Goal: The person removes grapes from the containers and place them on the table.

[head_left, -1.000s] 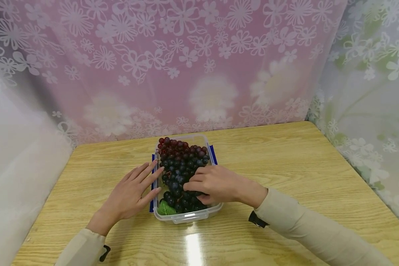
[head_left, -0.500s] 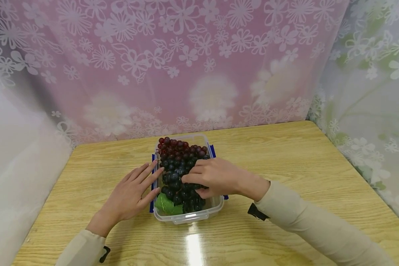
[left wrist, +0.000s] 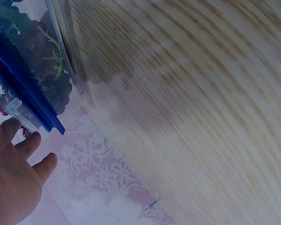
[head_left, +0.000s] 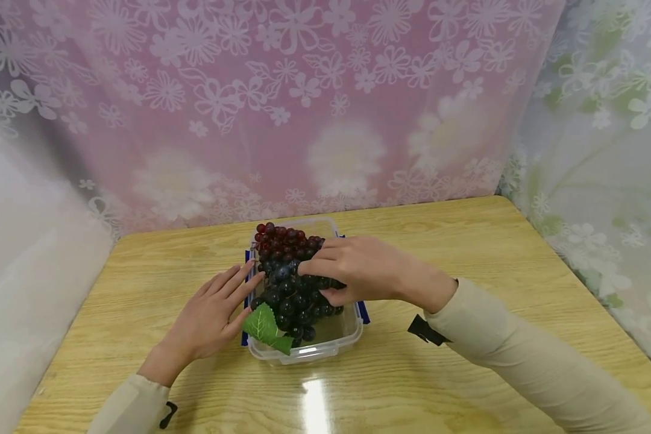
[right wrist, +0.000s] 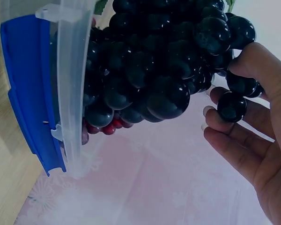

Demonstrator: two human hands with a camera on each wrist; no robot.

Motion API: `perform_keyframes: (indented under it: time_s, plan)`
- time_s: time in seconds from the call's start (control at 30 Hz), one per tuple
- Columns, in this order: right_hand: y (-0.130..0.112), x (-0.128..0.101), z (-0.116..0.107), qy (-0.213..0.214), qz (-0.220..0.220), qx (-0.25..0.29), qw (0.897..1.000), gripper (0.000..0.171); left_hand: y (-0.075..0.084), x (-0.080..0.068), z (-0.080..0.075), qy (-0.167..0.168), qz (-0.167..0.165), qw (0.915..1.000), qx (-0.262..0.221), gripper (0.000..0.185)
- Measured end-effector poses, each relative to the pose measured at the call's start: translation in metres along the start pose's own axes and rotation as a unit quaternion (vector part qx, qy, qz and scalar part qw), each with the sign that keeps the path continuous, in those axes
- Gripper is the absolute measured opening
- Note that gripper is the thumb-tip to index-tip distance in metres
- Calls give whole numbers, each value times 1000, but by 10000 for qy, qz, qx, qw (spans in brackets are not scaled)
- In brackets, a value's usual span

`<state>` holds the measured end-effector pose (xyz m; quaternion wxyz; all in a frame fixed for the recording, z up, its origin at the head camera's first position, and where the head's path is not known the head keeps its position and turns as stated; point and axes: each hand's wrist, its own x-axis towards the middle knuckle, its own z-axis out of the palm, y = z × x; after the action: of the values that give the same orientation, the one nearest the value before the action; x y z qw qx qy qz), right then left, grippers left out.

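Now the right hand (head_left: 358, 268) has its fingers curled around the dark grapes (head_left: 295, 295), so its grip holds this bunch over the clear box (head_left: 325, 346). From the right wrist view, the fingers (right wrist: 234, 140) and thumb close around the berries (right wrist: 154, 61) beside the box wall (right wrist: 70, 70) and its blue clip (right wrist: 30, 89). A green leaf (head_left: 263, 325) on the bunch hangs over the near left rim. Red grapes (head_left: 282, 238) lie at the far end of the box. The left hand (head_left: 211, 316) rests flat against the left side of the box with straight fingers, holding nothing. The box stands on the wooden worktop (head_left: 466, 253), near its middle, before a flowered curtain (head_left: 304, 108).
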<state>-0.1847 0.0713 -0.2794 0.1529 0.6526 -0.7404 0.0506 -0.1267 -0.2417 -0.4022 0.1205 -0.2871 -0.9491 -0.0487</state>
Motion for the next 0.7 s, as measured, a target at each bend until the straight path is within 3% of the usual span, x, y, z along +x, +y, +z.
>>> perform_keyframes:
  time_s: [0.4, 0.7]
  plan:
    - [7, -3, -30, 674, 175, 260, 9972, 40, 2, -2, -1, -161, -291, 9993, -197, 54]
    - [18, -15, -54, 1114, 703, -104, 9912, 45, 5, -1, -1, -270, -457, 9981, -327, 58]
